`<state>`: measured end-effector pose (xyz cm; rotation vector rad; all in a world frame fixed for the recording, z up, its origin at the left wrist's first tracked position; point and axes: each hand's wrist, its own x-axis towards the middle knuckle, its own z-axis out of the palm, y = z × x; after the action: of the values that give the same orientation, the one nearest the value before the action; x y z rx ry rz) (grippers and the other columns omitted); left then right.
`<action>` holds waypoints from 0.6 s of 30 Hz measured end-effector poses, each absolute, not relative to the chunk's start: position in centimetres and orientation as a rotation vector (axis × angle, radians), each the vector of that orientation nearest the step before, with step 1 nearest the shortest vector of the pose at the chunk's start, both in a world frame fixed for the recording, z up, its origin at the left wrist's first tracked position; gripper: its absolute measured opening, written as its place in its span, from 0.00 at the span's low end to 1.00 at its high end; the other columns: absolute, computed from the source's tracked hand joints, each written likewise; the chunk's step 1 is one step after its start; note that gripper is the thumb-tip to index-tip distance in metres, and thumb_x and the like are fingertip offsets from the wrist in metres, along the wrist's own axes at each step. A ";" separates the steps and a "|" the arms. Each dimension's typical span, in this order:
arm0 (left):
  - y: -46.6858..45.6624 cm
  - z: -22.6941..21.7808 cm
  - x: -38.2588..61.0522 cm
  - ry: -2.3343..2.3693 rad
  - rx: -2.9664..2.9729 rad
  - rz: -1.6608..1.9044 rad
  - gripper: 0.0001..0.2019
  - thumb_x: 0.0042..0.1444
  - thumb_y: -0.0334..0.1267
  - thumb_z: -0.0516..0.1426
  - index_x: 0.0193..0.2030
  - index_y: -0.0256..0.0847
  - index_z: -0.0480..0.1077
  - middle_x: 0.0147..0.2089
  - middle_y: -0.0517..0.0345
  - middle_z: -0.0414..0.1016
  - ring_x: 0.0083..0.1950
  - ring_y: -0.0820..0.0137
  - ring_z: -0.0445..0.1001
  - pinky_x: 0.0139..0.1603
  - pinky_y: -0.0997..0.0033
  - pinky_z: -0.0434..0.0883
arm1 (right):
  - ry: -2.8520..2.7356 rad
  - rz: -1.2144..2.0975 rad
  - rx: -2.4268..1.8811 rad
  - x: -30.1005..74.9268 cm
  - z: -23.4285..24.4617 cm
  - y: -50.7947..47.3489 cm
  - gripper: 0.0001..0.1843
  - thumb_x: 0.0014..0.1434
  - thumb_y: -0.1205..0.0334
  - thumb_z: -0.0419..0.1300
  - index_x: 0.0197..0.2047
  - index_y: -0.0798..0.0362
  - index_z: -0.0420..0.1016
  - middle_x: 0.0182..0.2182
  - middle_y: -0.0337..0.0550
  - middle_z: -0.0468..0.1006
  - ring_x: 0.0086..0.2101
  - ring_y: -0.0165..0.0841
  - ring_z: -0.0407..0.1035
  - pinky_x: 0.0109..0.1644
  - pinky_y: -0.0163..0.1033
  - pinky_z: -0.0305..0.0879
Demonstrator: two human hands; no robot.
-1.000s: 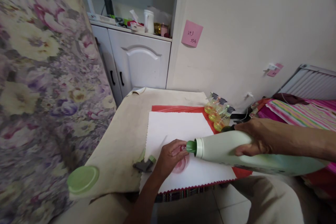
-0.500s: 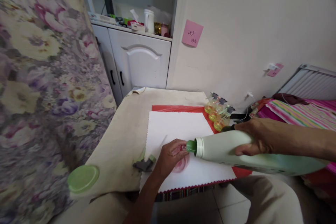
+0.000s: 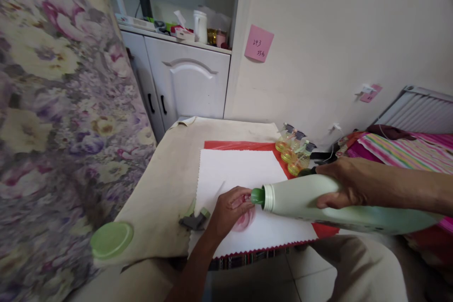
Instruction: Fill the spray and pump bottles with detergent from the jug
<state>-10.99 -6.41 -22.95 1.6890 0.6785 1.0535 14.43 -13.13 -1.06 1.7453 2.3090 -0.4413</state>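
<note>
My right hand point(image 3: 339, 184) grips a big pale green detergent jug point(image 3: 300, 198), tipped nearly level with its green spout toward the left. Under the spout's tip, my left hand point(image 3: 231, 207) pinches the neck of a small clear bottle point(image 3: 244, 221) with something pink in its lower part. My fingers hide most of that neck, and I cannot make out any stream of liquid. Left of my left hand lies a grey and green trigger spray head point(image 3: 194, 219). A round green lid point(image 3: 112, 239) rests at the table's left front corner.
A white cloth point(image 3: 240, 165) lies over a red sheet point(image 3: 237, 145) on the cream-covered table point(image 3: 155, 198). Several spray bottles point(image 3: 294, 153) with yellow liquid stand at the back right. A floral curtain point(image 3: 71, 104) hangs at left; a bed point(image 3: 403, 151) stands at right.
The view has shifted very slightly. Both hands, the jug and the small bottle keep the same positions against each other.
</note>
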 end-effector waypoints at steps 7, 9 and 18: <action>-6.3 -23.1 -10.9 0.674 1.685 1.059 0.11 0.56 0.43 0.61 0.43 0.41 0.76 0.41 0.53 0.77 0.44 0.64 0.75 0.48 0.67 0.69 | 2.295 -0.466 1.746 14.4 -1.0 -13.1 0.27 0.56 0.33 0.55 0.32 0.52 0.70 0.25 0.42 0.77 0.24 0.32 0.70 0.24 0.33 0.55; -6.3 -22.9 -10.9 0.680 1.697 1.053 0.11 0.56 0.42 0.61 0.43 0.41 0.76 0.42 0.53 0.78 0.45 0.64 0.75 0.48 0.66 0.69 | 2.286 -0.473 1.758 14.5 -1.0 -13.1 0.27 0.55 0.34 0.55 0.33 0.52 0.71 0.26 0.42 0.77 0.24 0.33 0.70 0.24 0.34 0.55; -6.4 -22.9 -11.0 0.680 1.699 1.054 0.11 0.56 0.43 0.61 0.44 0.41 0.76 0.42 0.52 0.78 0.45 0.63 0.76 0.48 0.65 0.70 | 2.299 -0.459 1.767 14.6 -1.1 -13.1 0.27 0.54 0.34 0.57 0.32 0.53 0.71 0.24 0.42 0.76 0.23 0.32 0.69 0.23 0.33 0.54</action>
<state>-10.97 -6.35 -22.88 1.6987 0.6796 1.0536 14.57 -13.13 -1.06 1.7673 2.2989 -0.4591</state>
